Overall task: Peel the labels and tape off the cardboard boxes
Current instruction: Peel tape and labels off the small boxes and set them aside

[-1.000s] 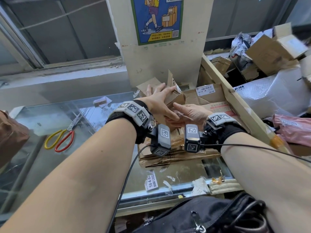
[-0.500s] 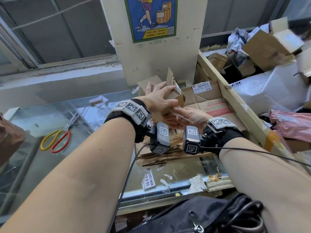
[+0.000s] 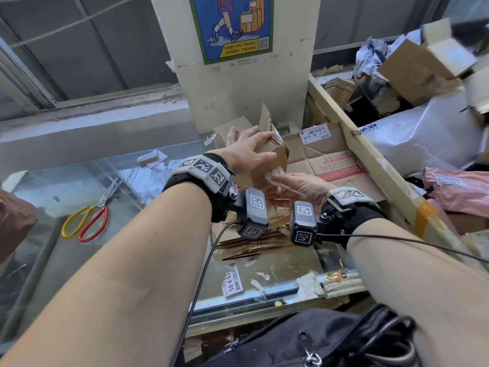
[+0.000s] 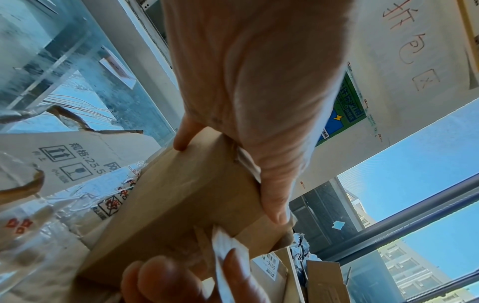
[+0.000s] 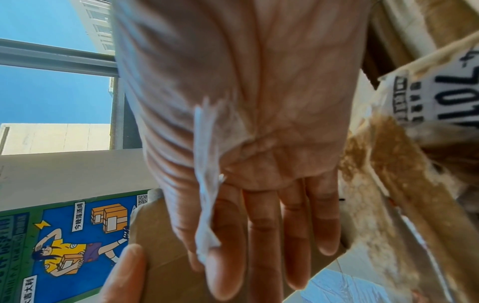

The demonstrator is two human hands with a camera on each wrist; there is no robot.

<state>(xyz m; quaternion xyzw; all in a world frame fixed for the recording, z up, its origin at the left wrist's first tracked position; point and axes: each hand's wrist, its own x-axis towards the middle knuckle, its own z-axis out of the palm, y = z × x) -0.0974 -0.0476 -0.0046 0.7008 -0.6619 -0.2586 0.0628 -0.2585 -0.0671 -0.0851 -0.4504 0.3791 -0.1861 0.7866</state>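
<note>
A small brown cardboard box [image 3: 280,157] is held up over the glass counter. My left hand [image 3: 254,151] grips it from above, the fingers [image 4: 181,139] on one side and the thumb on the other [image 4: 274,205]. My right hand [image 3: 283,181] sits just below the box's near corner. Its thumb and forefinger pinch a crumpled whitish strip of tape [image 3: 275,174], seen edge-on along the palm [image 5: 207,184] in the right wrist view. The other right fingers [image 5: 293,235] are straight. The strip's far end still lies against the box [image 4: 225,246].
Flattened cartons [image 3: 330,160], some with labels, lie under and behind the hands. Yellow and red scissors [image 3: 87,221] rest on the glass counter [image 3: 66,186] at left. A wooden board [image 3: 370,160] fences off a heap of parcels [image 3: 423,133]. A black bag [image 3: 317,340] sits below.
My right hand has drawn down and back from under the left hand, and a strip of tape now shows between its fingers. The left hand keeps its hold on the box.
</note>
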